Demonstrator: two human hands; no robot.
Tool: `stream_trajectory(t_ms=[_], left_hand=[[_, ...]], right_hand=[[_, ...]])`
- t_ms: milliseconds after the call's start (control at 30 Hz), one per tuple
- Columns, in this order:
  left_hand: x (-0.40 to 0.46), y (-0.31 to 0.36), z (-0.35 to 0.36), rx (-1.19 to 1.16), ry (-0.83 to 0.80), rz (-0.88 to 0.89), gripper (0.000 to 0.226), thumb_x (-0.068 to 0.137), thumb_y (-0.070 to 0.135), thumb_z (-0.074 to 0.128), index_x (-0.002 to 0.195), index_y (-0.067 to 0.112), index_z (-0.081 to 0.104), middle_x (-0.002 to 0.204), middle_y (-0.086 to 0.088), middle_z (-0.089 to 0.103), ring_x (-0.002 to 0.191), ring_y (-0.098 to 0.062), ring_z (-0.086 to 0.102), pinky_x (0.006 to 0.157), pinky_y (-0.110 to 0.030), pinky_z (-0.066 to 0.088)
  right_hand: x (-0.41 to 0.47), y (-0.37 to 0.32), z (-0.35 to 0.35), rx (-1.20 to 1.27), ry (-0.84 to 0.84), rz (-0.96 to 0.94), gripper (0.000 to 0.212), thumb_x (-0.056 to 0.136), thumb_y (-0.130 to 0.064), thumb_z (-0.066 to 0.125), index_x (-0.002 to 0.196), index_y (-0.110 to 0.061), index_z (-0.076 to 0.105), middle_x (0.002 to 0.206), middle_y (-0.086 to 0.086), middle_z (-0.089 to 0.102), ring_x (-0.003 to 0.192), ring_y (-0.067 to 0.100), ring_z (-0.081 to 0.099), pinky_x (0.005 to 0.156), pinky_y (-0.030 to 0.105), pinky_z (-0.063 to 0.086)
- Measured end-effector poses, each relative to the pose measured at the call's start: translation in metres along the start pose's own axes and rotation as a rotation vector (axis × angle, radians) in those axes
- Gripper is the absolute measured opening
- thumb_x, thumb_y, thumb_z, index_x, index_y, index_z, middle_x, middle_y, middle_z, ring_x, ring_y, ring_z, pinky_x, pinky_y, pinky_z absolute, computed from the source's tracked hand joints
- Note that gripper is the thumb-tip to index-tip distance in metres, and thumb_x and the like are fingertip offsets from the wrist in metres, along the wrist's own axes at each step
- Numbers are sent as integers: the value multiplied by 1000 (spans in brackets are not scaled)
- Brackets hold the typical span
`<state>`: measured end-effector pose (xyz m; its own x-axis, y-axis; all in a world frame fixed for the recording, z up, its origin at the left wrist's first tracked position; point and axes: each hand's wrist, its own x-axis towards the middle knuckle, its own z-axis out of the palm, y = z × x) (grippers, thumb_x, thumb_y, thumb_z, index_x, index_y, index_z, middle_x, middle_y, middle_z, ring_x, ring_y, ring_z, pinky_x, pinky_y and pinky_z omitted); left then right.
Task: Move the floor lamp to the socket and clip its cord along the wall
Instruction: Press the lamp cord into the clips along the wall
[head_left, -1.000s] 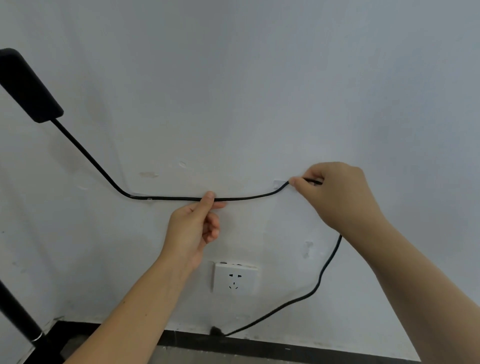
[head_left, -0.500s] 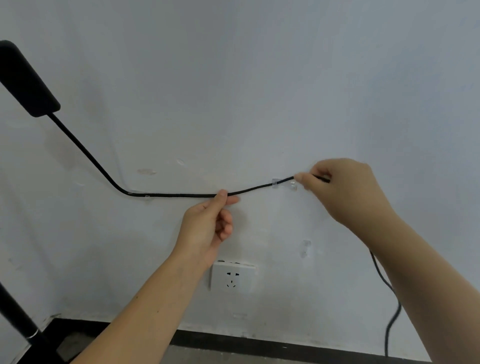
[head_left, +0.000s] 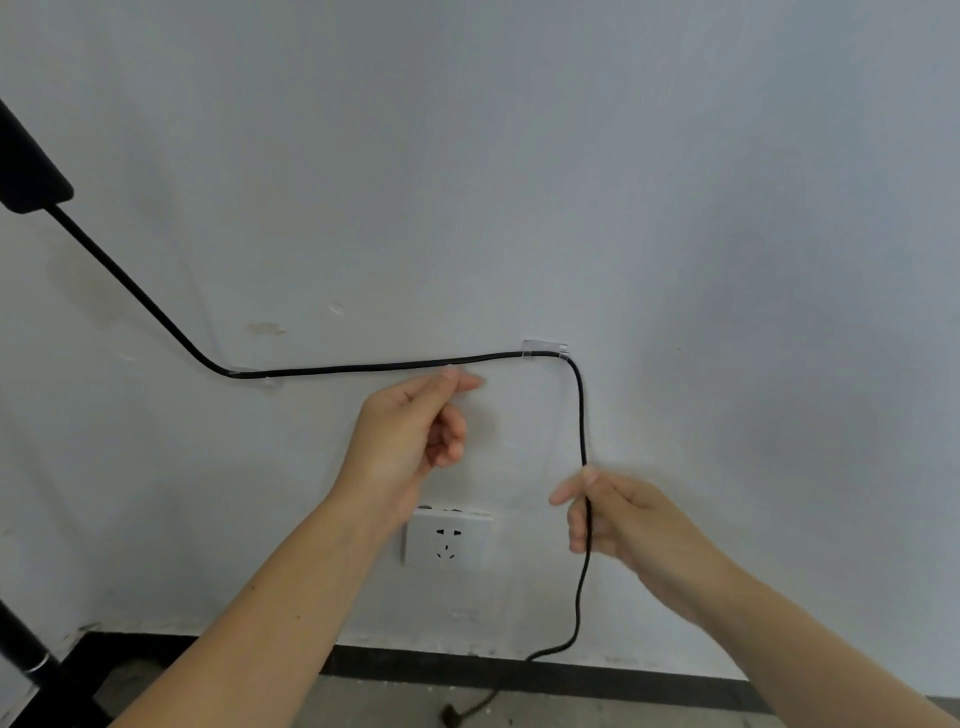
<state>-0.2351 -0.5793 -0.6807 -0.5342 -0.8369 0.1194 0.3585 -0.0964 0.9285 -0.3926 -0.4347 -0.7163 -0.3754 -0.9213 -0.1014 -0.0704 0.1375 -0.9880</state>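
The lamp's black cord (head_left: 363, 368) leaves a black block (head_left: 28, 171) at the top left. It slants down to a clear clip (head_left: 249, 374), runs level to a second clear clip (head_left: 543, 348), then bends straight down. My right hand (head_left: 628, 525), blurred, pinches the hanging stretch right of the white socket (head_left: 449, 540). Below my hand the cord drops to the floor, and its plug (head_left: 452, 719) lies there. My left hand (head_left: 410, 436) has thumb and forefinger pressed together just under the level stretch, at most brushing it. The lamp's black pole (head_left: 21, 649) stands at the bottom left.
A black baseboard strip (head_left: 597, 673) runs along the foot of the white wall, with grey floor (head_left: 363, 701) below it. The wall (head_left: 727, 260) shows a few scuffs and old tape marks left of the clips.
My right hand has slid down from the right clip to the hanging cord, which now bends sharply there. My left hand has come off the level stretch. The cord sits straighter.
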Motion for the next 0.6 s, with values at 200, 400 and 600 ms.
stream_trajectory(t_ms=[200, 400, 600], left_hand=[[-13, -39, 40, 401, -240, -19, 17, 93, 18, 54, 90, 17, 71, 41, 6, 57, 29, -8, 44, 33, -15, 30], [-10, -69, 64, 838, -141, 177, 35, 91, 29, 56, 65, 6, 56, 55, -9, 63, 45, -21, 54, 49, -33, 47], [-1, -76, 69, 1202, -106, 341, 34, 92, 37, 51, 67, 16, 58, 59, -4, 63, 58, -23, 57, 55, -32, 44]], right_hand=[[-6, 31, 1, -22, 23, 196, 40, 94, -39, 48, 72, -17, 72, 50, -5, 46, 42, 11, 42, 48, 20, 40], [2, 26, -4, -42, 89, 215, 39, 93, -42, 51, 75, -14, 71, 39, -9, 34, 33, 7, 26, 33, 16, 21], [11, 23, -16, -237, 232, 117, 42, 94, -38, 48, 64, -15, 65, 34, -11, 33, 28, 5, 28, 32, 12, 26]])
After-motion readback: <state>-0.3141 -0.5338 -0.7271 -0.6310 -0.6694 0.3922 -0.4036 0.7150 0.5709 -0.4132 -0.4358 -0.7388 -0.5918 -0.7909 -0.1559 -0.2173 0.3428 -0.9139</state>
